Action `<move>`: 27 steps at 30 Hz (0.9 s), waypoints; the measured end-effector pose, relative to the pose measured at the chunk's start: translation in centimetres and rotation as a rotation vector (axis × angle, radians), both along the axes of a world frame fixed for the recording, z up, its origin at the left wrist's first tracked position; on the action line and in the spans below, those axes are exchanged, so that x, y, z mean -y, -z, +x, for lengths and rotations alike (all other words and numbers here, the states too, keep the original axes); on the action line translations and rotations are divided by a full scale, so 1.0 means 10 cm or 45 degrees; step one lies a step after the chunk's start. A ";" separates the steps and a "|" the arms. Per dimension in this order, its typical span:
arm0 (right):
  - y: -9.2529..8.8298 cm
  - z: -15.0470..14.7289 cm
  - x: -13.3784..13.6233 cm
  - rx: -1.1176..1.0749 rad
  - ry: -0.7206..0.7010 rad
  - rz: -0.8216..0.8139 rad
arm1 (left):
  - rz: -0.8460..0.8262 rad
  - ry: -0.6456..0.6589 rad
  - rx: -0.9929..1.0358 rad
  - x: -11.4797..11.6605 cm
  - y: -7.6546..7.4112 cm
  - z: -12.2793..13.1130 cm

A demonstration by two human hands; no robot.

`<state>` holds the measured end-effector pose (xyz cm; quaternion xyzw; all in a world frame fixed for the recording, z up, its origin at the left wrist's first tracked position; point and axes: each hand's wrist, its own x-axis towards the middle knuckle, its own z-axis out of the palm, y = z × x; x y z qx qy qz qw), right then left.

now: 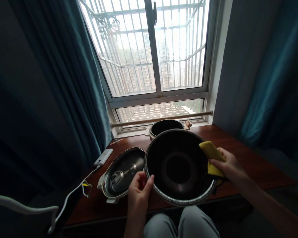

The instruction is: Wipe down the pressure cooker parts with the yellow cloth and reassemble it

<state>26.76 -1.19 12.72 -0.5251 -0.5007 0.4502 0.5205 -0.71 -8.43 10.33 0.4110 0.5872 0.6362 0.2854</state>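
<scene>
A round black inner pot [178, 168] with a pale metal rim is tilted so that its inside faces me, above the table's front edge. My left hand [140, 186] grips its rim at the left, thumb on the inner side. In my right hand [228, 162] is a folded yellow cloth [213, 155], pinched at the pot's right rim. Just left of the pot a cooker lid [129, 172] lies on the table, its dark inner face upward. Behind the pot stands the cooker body [166, 125], its opening facing up and its lower part hidden.
The brown wooden table [250, 158] reaches to the window [149, 59]. A white power bank [103, 157] with a white cable [72, 195] lies at the table's left edge. A horizontal rail [164, 118] crosses the window's lower part. Blue curtains [72, 82] hang at both sides.
</scene>
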 end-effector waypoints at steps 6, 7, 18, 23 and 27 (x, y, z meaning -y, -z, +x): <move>0.91 -0.18 0.01 -0.033 -0.050 -0.145 | -0.173 -0.025 0.006 0.08 0.76 -0.16; 0.99 -0.21 -0.01 -0.025 -0.053 -0.152 | -0.183 -0.013 -0.033 0.05 0.81 -0.20; 1.35 -0.31 -0.23 0.187 -0.031 -0.132 | -0.256 -0.076 -0.128 -0.10 1.10 -0.31; 1.42 -0.30 -0.30 0.270 -0.060 -0.145 | -0.311 -0.020 -0.121 -0.12 1.13 -0.35; 1.49 -0.29 -0.35 0.298 -0.093 -0.133 | -0.331 -0.004 -0.121 -0.14 1.14 -0.37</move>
